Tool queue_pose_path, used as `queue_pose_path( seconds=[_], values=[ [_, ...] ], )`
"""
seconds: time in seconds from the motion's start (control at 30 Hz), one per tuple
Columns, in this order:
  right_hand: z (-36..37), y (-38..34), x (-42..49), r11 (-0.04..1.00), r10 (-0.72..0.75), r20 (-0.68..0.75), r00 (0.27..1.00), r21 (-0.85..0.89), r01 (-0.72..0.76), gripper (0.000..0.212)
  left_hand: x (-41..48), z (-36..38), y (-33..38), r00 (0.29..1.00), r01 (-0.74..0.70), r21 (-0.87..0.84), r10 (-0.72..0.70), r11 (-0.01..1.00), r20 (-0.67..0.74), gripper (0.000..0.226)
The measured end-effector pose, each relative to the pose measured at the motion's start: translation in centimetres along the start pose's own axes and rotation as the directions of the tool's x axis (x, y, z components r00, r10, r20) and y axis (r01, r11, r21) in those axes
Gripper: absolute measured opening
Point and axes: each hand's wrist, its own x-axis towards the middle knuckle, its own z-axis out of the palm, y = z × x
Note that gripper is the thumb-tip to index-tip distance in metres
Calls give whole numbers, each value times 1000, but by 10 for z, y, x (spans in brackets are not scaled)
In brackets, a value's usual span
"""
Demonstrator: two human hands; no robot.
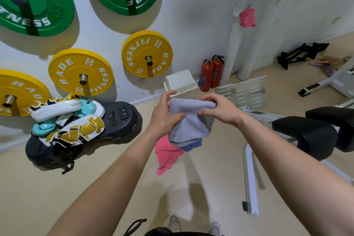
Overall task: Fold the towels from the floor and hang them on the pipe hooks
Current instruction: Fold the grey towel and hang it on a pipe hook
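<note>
- Grey towel is held in the air at chest height between both hands, over the floor, already doubled into a small packet.
- Left hand: fingers closed, pinching the towel's left edge, thumb in front.
- Right hand: fingers curled shut on the top right corner.
- A blue layer shows under the grey at the bottom edge; I cannot tell whether it is a second towel.
- Pink towel lies crumpled on the floor just below, not yet folded.
- Another pink one already hangs up on the pipe.
- My judgement: square the top edge first, keep both pinches tight so the layers don't slip, then find a firm fold to take the hook at the wall.
</note>
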Motion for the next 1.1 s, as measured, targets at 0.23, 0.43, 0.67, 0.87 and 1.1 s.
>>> queue_pose_path(
  seconds=[0.23,0.43,0.67,0.87,1.1],
  values=[
    [-8,9,2,977,-28,-64,998,-215,14,9,10,12,-15,995,103,5,-103,995,4,25],
    [-17,4,-1,954,40,245,969,-298,36,49,15,34,5,986,-33,52,24,998,166,20],
    [-32,6,-4,942,-137,96,986,-295,160,9,11,57,4,988,0,93,-15,996,153,32],
    [-55,36,-3,963,-76,-100,992,-265,47,22,8,59,-17,986,94,46,-99,995,137,7],
    [-70,50,-1,994,-47,-175,983,-103,30,10,37,88,0,994,103,-25,-103,994,24,21]
  ],
)
